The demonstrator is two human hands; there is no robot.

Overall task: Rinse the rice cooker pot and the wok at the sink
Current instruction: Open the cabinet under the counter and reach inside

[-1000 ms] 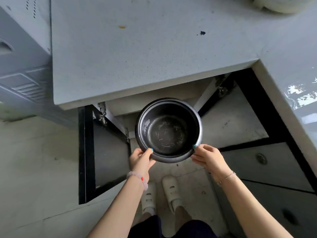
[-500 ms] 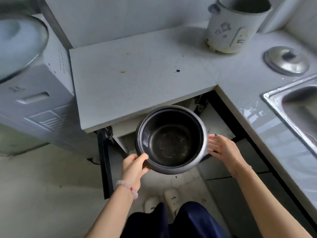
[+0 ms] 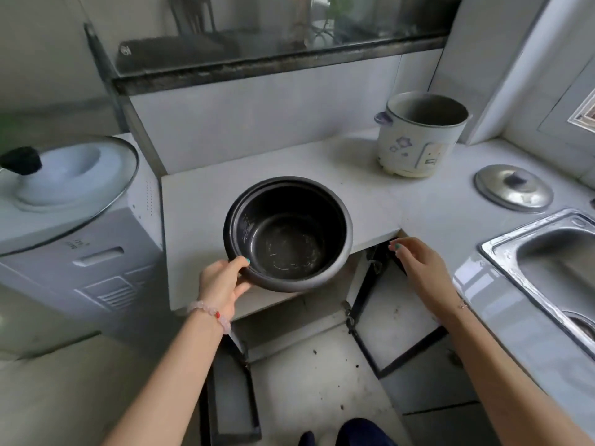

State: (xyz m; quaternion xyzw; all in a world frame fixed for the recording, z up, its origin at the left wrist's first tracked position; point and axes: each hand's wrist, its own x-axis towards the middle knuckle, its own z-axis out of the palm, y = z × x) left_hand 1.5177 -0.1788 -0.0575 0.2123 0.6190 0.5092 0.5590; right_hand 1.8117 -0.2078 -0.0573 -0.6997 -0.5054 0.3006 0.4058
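Pot [image 3: 289,239] above counter [image 3: 193,220] edge, left hand [image 3: 222,284] gripping its rim; right hand [image 3: 421,268] loose, apart.

Open counter [image 3: 434,220] between pot [image 3: 291,239] and sink [image 3: 528,232]

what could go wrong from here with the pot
1. Only the left hand pinches the pot at its rim, and the right hand is off it: the pot may tip or slip.
2. The cabinet door below stands open by the legs: stepping to the sink could bump it.
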